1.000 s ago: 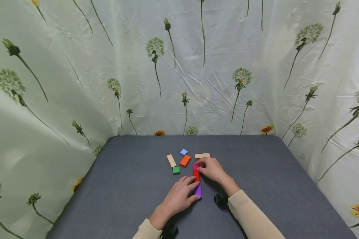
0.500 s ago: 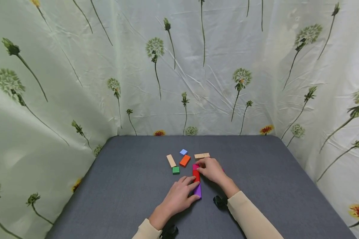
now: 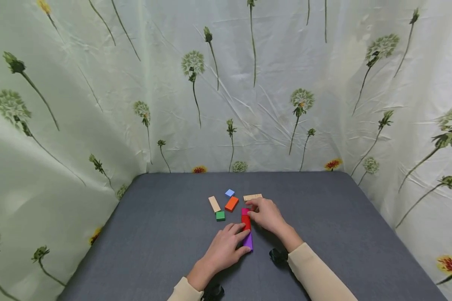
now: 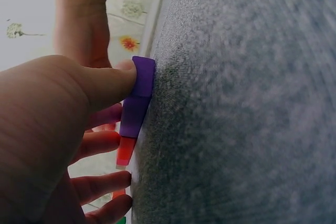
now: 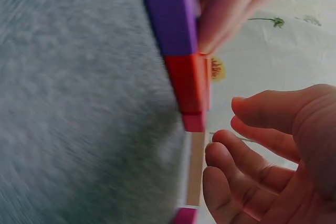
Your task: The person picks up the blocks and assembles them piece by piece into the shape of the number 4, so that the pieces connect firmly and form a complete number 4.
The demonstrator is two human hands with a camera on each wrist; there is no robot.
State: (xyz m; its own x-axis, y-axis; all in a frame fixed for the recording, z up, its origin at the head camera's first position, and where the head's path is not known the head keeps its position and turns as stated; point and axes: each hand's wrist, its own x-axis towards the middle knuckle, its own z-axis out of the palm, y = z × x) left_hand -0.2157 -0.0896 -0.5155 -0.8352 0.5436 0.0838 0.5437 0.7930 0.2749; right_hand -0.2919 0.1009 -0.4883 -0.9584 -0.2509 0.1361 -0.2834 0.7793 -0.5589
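Observation:
A purple block [image 3: 249, 241], a red block [image 3: 246, 219] and a pink block [image 3: 245, 211] lie end to end in a row on the dark table. My left hand [image 3: 223, 247] holds the purple block. Its thumb presses the near end, and its fingertips reach along the left side to the red one. In the left wrist view the thumb touches the purple block [image 4: 143, 80]. Beside the pink block [image 5: 194, 122] is my right hand [image 3: 267, 214], its fingers softly bent and a gap between thumb and fingertips, with nothing in them.
Left of the row's far end lie a green block [image 3: 220, 216], an orange block [image 3: 231, 204], a blue block [image 3: 229, 193] and a plain wooden block [image 3: 214, 204]. Another wooden block [image 3: 252, 197] sits behind my right hand. A magenta block [image 5: 186, 215] shows low in the right wrist view.
My right hand's fingertips have lifted slightly off the pink block. The left hand keeps its place on the row. The head view has tilted a little.

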